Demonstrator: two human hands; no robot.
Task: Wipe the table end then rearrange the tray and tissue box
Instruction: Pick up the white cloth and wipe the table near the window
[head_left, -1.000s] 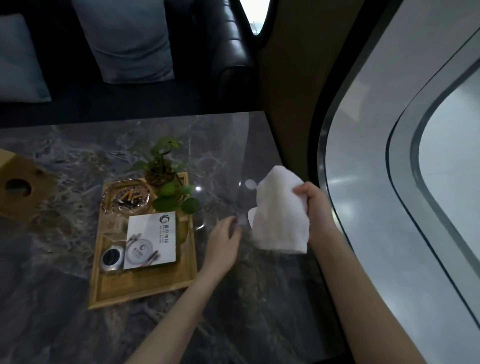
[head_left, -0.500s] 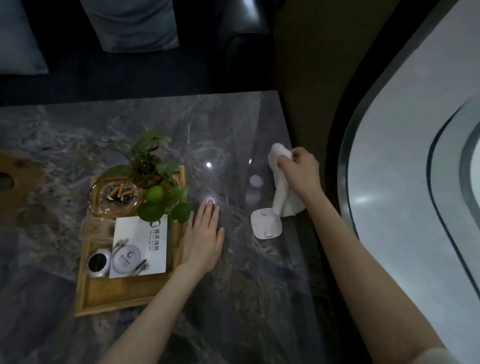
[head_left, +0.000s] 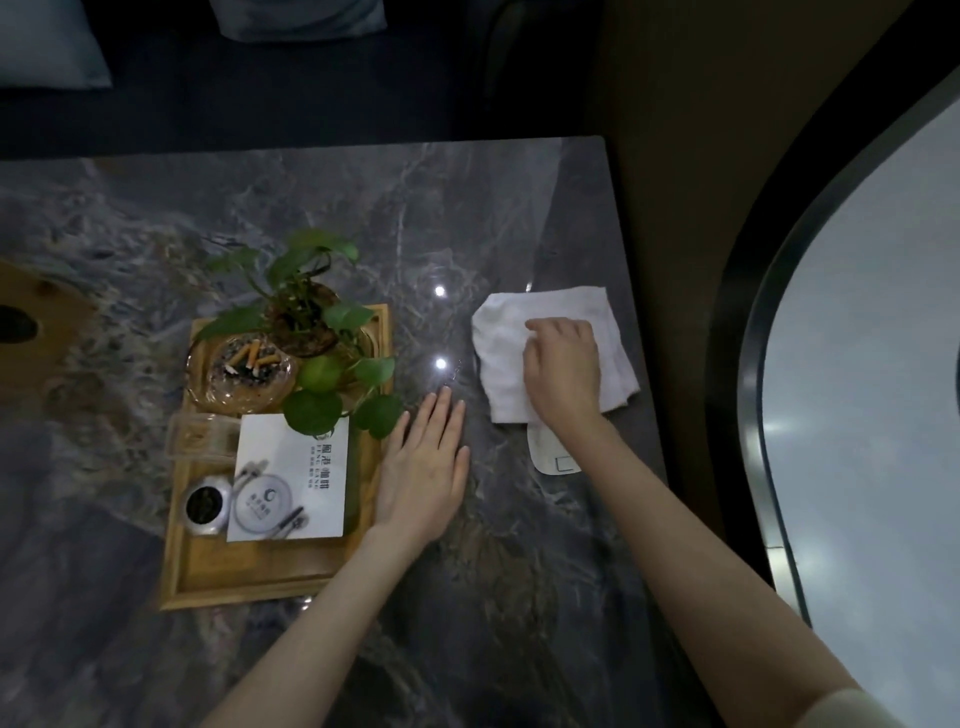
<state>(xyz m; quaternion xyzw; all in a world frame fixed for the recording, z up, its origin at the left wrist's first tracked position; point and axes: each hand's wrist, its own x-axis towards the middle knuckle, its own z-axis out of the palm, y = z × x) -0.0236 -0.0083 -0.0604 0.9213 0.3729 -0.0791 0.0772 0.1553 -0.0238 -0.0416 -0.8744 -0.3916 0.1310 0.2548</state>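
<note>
Pressing flat with fingers spread, the right hand (head_left: 563, 371) pins the white cloth (head_left: 550, 353) at the table's (head_left: 519, 597) right end; the tray (head_left: 249, 582) lies just beside the flat, empty left hand (head_left: 423, 465), nearer it.

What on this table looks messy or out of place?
The glass ashtray on the wooden tray holds cigarette butts and ash. The plant droops over the white card. A small white pad lies partly under the cloth.
</note>
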